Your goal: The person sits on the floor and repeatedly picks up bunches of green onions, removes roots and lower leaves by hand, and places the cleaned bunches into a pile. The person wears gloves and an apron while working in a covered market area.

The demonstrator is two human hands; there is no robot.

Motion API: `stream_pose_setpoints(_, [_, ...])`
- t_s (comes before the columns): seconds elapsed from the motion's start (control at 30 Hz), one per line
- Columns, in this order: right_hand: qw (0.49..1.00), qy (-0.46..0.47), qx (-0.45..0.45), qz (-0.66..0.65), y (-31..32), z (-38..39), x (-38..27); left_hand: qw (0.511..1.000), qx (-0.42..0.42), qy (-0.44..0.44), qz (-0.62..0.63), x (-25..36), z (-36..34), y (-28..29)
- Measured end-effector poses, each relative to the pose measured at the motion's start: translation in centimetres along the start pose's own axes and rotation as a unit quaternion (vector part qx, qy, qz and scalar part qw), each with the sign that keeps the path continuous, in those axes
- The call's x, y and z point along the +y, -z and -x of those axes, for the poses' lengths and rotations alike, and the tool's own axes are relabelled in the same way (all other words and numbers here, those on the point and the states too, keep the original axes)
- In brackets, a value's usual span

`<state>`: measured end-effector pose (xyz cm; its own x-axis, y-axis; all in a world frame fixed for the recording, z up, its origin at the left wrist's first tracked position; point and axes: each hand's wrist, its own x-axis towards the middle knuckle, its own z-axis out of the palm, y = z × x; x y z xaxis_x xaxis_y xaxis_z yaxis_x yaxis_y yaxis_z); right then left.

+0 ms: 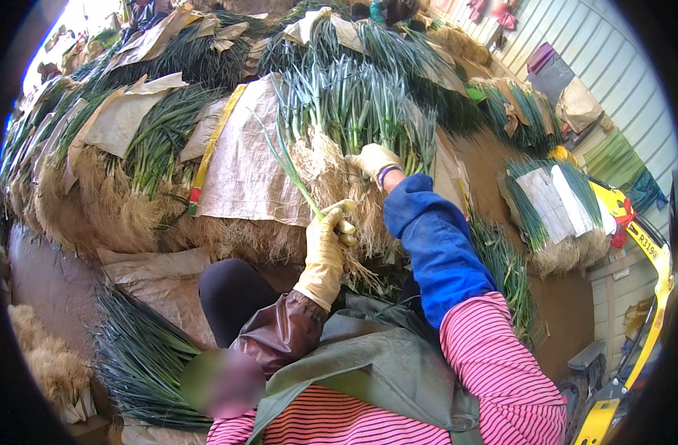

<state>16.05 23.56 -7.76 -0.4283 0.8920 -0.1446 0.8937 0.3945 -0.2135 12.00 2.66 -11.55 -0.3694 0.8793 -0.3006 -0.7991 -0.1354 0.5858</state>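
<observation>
In my left hand (328, 245), gloved in pale yellow, is a green onion (294, 182); my fingers are closed round its lower part, its leaves slant up to the left and roots hang below. My right hand (377, 163), also gloved, is in front of a heap of green onions (346, 96), its fingers curled on the stems above the roots. The exact hold of those fingertips is partly hidden. Pale roots (317, 159) hang from the heap's near edge, left of my right hand. A woven sack sheet (242, 156) lies under the heap.
More green onion bundles (157, 133) lie along the left and back, partly covered with sacking. A loose bundle (142, 352) lies at lower left. At right stand a wrapped bundle (554, 204) and a yellow metal arm (654, 259). People are partly visible at the far edge.
</observation>
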Motion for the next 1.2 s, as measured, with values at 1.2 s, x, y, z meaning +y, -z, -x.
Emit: stream_pose_setpoints(1.2, [0.846,0.039,-0.072,-0.527,3.3,11.7,8.6,0.992,-0.025,0.102,0.071,-1.6,-1.6,-1.4])
